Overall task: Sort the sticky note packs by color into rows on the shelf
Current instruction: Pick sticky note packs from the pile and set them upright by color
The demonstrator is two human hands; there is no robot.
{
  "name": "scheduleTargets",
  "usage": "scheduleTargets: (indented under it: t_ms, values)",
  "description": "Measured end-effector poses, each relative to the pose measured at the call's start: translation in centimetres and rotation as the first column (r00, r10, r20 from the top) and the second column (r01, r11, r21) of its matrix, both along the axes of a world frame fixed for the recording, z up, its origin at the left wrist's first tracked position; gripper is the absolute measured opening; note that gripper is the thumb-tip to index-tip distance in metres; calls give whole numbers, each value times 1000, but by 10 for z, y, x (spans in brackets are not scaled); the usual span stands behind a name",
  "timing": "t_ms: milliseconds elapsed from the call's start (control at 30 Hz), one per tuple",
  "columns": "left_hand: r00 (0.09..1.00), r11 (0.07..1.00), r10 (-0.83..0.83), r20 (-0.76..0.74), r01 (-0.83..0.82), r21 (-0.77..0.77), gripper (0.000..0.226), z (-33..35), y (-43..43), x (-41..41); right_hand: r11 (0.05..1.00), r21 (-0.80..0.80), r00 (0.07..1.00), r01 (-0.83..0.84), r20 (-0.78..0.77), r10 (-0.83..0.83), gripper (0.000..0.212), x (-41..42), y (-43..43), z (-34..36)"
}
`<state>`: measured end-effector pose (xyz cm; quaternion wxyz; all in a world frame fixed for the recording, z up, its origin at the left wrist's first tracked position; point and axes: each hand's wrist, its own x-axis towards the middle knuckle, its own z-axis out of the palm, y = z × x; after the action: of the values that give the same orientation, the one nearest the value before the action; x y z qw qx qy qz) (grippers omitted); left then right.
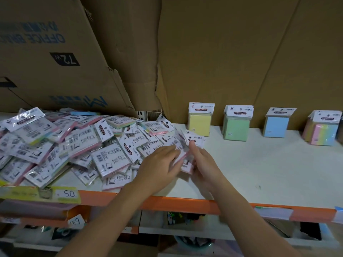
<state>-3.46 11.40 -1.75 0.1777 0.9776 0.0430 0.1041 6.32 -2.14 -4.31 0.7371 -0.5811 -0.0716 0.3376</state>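
A jumbled heap of sticky note packs [70, 145] covers the left half of the white shelf [259, 173], mostly face down. Along the cardboard back wall stand a yellow pack [199, 125], a green pack [236, 129], a blue pack [275, 127] and a multicolour pack [323, 133], each upright and apart. At the heap's right edge both hands hold one pink pack [185, 160] in clear wrap. My left hand [159, 164] lies over its left side with fingers curled on it. My right hand [201, 162] grips its right edge, thumb up against the header card.
Large cardboard boxes [55, 52] stand behind the heap and the shelf's back. An orange rail [185, 203] with price labels [66, 194] edges the shelf front. Below it, a lower shelf holds bins of small stationery [185, 219].
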Motion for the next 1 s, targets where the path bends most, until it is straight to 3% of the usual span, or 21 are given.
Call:
scheduleTargets:
  t_ms: [100,167,267,367,467,600,700,833,933,1000]
  values:
    - [1000,979,-19,-7,17,-202,38,-4,15,1,998,62,1000,-25,12,25,51,0,-1,1]
    - [1000,977,-19,3,19,-211,35,-6,23,5,999,36,1000,-12,-2,12,39,1,1,2]
    - [994,993,104,-15,-103,63,32,-8,35,9,998,-30,997,64,-40,-65,29,4,-1,2]
    - [966,905,217,-142,-145,399,52,-10,45,13,984,-148,992,100,86,-87,23,9,-14,3]
    - [955,899,252,-158,-171,403,52,-7,46,22,977,-177,990,115,107,-97,18,12,-30,4]
    - [946,909,224,-234,-116,402,21,4,44,30,975,-205,993,86,101,-67,19,11,-47,7]
    - [948,886,259,-184,-157,436,19,17,38,25,981,-171,996,88,39,-82,21,8,-55,8]
    - [979,938,203,7,-197,286,15,16,-7,14,996,-42,987,74,-137,-80,29,3,-60,7]
    - [990,983,138,-30,-133,127,24,-1,-53,14,989,-72,988,132,-66,-137,32,0,-60,6]
    - [985,985,168,-41,-169,-40,26,-10,-69,14,984,5,979,181,-93,-179,35,-1,-61,6]
